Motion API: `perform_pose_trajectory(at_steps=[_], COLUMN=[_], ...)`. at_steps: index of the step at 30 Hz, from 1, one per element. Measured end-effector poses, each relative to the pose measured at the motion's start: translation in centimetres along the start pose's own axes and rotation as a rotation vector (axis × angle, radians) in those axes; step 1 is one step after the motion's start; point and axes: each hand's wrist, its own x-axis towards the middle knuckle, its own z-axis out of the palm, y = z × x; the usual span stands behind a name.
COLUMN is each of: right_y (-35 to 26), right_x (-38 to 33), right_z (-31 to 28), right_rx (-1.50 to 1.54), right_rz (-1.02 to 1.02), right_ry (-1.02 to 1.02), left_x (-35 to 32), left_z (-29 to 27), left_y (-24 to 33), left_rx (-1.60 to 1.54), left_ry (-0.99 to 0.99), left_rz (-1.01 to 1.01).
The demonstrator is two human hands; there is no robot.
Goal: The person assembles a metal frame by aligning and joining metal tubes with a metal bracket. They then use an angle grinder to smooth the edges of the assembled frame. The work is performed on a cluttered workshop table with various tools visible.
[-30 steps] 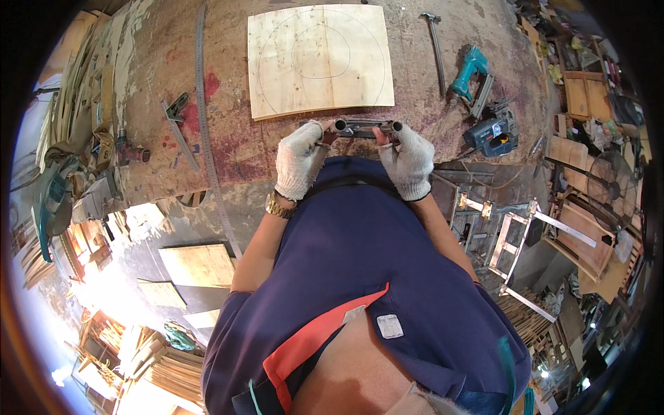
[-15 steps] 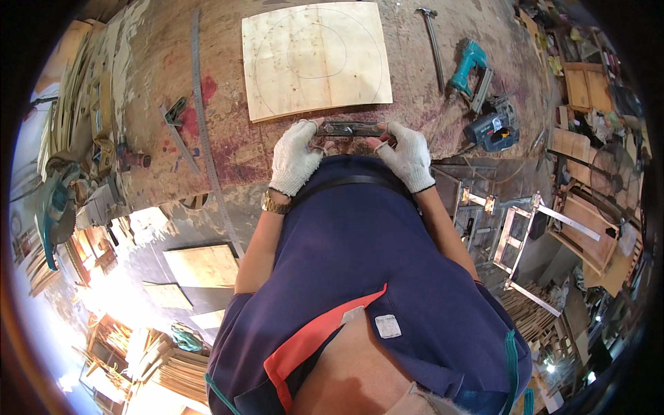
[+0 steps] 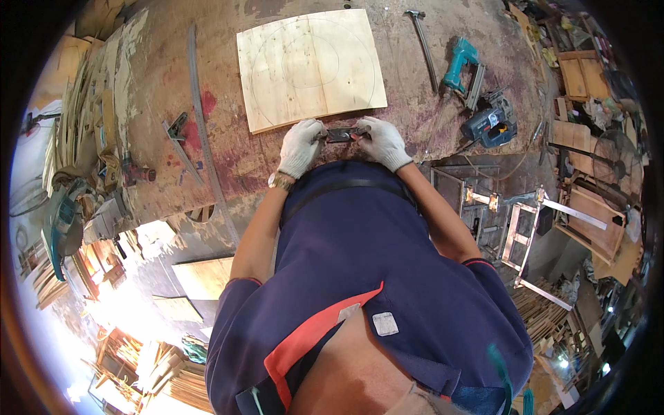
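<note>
Both my hands wear white knitted gloves with bare fingertips. Between them, close to my waist, is a narrow, dark oblong tool (image 3: 340,135) whose exact kind I cannot make out. My left hand (image 3: 301,146) is closed round its left end. At the other end, my right hand (image 3: 384,143) grips it with the fingers curled over the top, partly hiding it. Just beyond lies a pale plywood sheet (image 3: 311,69) with two pencilled curves, one inside the other, on the worn wooden workbench (image 3: 242,155).
A hammer (image 3: 422,52), a teal nail gun (image 3: 459,66) and a jigsaw (image 3: 488,127) lie at the right. Left of the plywood are a long metal ruler (image 3: 198,104), a square (image 3: 183,153) and a drill (image 3: 136,171). A metal frame (image 3: 520,235) stands below right.
My right hand has shifted left and now covers more of the dark tool. My hands are closer together. The view has shifted slightly.
</note>
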Motion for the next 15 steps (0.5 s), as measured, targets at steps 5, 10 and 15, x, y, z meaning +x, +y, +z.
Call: perform_pose_trajectory(at_steps=[5,10,15], right_y=[-8.9,-11.7,-9.6], right_x=[-1.8,-1.9,-2.2], right_z=[-9.7,-12.5,-10.4], right_rx=[0.104,0.123,0.119], right_rz=[-0.091,-0.152,-0.174], right_ry=[0.133,0.215,0.265], left_x=[-0.1,0.3,-0.1], left_z=[-8.9,-11.0,-9.1], left_y=[10.3,12.1,10.5], left_rx=[-0.134,-0.179,-0.279], left_ry=[0.164,0.223,0.234], left_rz=[0.016,0.099,0.064])
